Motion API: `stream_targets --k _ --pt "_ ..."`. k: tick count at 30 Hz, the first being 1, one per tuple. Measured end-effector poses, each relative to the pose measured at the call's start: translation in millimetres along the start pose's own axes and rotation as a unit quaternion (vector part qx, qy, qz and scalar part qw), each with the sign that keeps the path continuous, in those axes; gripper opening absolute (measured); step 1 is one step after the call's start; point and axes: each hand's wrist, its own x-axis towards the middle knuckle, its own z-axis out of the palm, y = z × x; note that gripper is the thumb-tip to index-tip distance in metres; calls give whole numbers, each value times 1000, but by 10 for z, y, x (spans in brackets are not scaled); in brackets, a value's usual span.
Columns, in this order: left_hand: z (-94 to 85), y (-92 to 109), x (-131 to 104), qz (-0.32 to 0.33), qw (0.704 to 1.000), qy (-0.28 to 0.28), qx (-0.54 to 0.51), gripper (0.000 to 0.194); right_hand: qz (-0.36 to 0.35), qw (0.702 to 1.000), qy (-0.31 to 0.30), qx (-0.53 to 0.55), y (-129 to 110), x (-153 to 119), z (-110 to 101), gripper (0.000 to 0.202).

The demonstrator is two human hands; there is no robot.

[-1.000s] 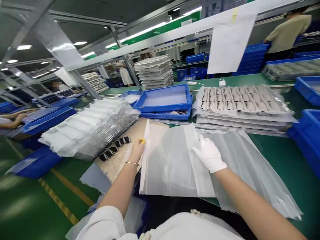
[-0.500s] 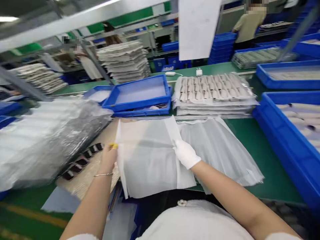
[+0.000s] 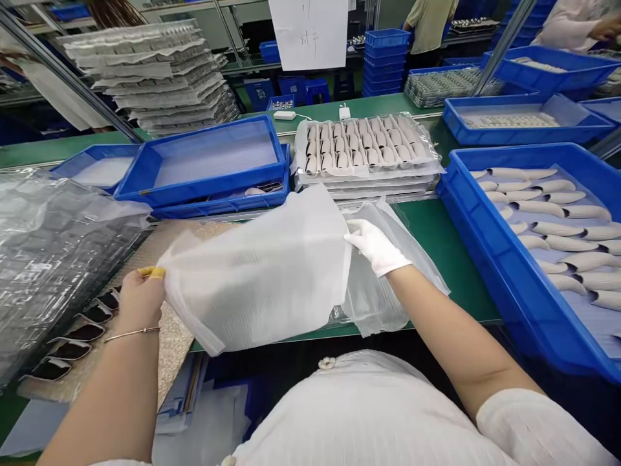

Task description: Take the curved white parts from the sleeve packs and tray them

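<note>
The white sheet is stretched between your two hands in the middle of the scene, over the near part of the counter; its left edge is creased and drawn toward you. Your left hand has its grip pinching that left edge, with a yellow cover on a fingertip and a thin bracelet at the wrist; your right hand, in a white glove, has its grip pinching the right edge.

Beneath the right side of the sheet lies a thin translucent wrap; on the left, a beige mat carries a row of dark lenses, just beside a pile of clear plastic packaging. Beyond the sheet, an upper blue tray rests on another blue tray; just right of them stands a low stack of packs, its top one showing rows of beige pieces. At the right, a large blue bin holds rows of pale curved pieces; at the far left, a tall stack of white packs rises, and a white paper hangs at the far middle.
</note>
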Motion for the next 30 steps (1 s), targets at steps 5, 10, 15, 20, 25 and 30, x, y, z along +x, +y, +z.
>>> stream_targets --k 5,10,15,20,25,30 --pt "279 43 -5 -11 995 -85 58 12 9 993 -8 -120 249 -193 -164 53" --pt "434 109 -43 9 983 -112 144 14 7 970 -5 -245 246 -294 -197 55" --pt "372 226 -144 41 973 -143 178 13 9 948 -10 -317 208 -318 -134 59" --pt "238 345 -200 62 970 -88 219 44 10 942 -11 -337 137 -368 -172 61" --pt "224 479 -749 279 938 -60 199 50 -58 941 88 -321 206 -428 -650 57" --pt "604 518 -2010 519 800 -251 168 48 12 884 193 -426 569 -386 -1163 66"
